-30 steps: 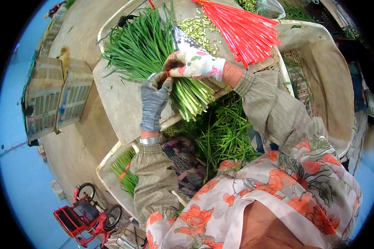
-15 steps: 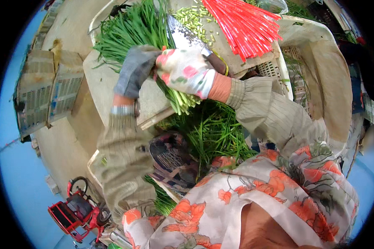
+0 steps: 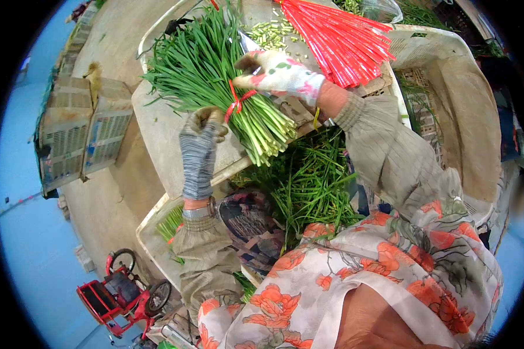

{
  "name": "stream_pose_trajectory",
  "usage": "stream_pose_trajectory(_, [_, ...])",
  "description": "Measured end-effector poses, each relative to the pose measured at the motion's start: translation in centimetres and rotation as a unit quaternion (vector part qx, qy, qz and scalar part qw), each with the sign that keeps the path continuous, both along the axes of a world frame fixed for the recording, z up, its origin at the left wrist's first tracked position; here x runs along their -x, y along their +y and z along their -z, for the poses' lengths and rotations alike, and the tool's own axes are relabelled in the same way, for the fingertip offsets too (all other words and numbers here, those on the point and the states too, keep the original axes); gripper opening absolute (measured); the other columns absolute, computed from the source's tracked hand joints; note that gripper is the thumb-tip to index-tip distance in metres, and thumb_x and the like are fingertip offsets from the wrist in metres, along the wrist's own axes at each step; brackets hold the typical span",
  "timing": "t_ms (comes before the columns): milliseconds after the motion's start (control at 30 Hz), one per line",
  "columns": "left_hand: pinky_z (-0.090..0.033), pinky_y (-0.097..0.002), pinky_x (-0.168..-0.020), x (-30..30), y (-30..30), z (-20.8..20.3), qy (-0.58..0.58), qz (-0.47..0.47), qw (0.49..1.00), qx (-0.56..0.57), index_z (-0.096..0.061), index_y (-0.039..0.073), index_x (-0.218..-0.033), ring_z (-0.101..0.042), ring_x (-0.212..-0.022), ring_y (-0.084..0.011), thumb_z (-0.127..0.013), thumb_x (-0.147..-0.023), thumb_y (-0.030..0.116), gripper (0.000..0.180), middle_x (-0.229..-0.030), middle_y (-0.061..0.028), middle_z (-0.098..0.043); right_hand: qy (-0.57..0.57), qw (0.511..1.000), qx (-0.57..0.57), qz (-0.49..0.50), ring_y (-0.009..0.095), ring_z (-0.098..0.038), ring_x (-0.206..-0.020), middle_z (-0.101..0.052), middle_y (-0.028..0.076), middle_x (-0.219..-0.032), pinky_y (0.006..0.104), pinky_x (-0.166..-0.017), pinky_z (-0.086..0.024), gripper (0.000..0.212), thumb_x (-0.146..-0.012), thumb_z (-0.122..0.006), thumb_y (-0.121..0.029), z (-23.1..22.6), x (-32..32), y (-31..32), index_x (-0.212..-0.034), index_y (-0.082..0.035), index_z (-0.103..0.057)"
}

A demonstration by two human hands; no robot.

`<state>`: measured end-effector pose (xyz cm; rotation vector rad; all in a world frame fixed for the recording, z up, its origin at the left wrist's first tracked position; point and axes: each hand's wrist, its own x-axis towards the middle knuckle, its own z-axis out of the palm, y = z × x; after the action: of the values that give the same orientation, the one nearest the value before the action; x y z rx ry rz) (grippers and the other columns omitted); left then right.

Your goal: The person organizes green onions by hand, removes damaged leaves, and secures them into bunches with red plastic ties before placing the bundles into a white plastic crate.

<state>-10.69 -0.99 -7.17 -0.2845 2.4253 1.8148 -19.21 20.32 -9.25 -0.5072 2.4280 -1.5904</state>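
A thick bundle of green chives (image 3: 206, 70) lies on a pale board (image 3: 163, 145), its cut white ends (image 3: 268, 136) pointing toward me. A red tie (image 3: 237, 103) circles the stalks. My left hand (image 3: 199, 148), in a grey knit glove, has its fingertips curled shut at the tie on the bundle's left side. My right hand (image 3: 280, 74), in a floral glove, rests on the bundle's right side and pinches the tie's other end. A fan of red tie strips (image 3: 340, 35) lies just beyond my right hand.
Loose chives (image 3: 308, 180) fill a crate below the board. Cut stalk ends (image 3: 271, 34) and a metal blade (image 3: 247, 42) lie past the bundle. A pale basket (image 3: 454, 99) stands at right, stacked crates (image 3: 78, 136) at left, and a red cart (image 3: 119, 294) on the blue floor.
Both hands were wrapped around the stalks; they have now come apart to either side, and the red tie shows around the bundle.
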Motion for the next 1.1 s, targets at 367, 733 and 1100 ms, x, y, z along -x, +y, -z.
stream_pose_trajectory(367, [-0.050, -0.0315, -0.066, 2.1, 0.9, 1.4, 0.102, 0.154, 0.891, 0.416, -0.064, 0.000, -0.091, -0.063, -0.067, -0.0165, -0.064, -0.086, 0.035, 0.036, -0.075, -0.0090, -0.067, -0.005, 0.991, -0.132, 0.022, 0.030, -0.064, -0.091, -0.067, 0.015, -0.093, 0.0388, -0.081, -0.050, 0.037, -0.077, -0.059, -0.040, -0.5, -0.9, -3.5, -0.094, -0.009, -0.068])
stream_pose_trajectory(733, [-0.048, -0.0335, -0.056, 0.8, -2.8, 5.4, 0.001, -0.025, 0.981, 0.191, -0.064, 0.000, -0.086, -0.060, -0.059, -0.0215, -0.064, -0.085, 0.026, 0.026, -0.070, -0.0120, -0.065, -0.011, 0.991, -0.133, 0.027, 0.035, -0.063, -0.087, -0.066, 0.017, -0.091, 0.0429, -0.080, -0.049, 0.035, -0.081, -0.058, -0.039, 1.5, -2.8, -2.5, -0.096, -0.008, -0.066])
stream_pose_trajectory(1100, [-0.015, -0.0445, -0.114, -0.8, 0.8, -5.8, 0.253, 0.403, 0.645, 0.598, -0.024, 0.011, -0.144, -0.024, -0.138, -0.0272, -0.077, -0.052, 0.013, 0.107, -0.148, -0.0132, -0.028, 0.016, 0.991, -0.014, 0.132, 0.030, -0.065, -0.084, -0.066, 0.019, -0.088, 0.0385, -0.077, -0.050, 0.049, -0.085, -0.052, -0.049, -1.2, -1.7, -0.5, -0.102, -0.004, -0.062])
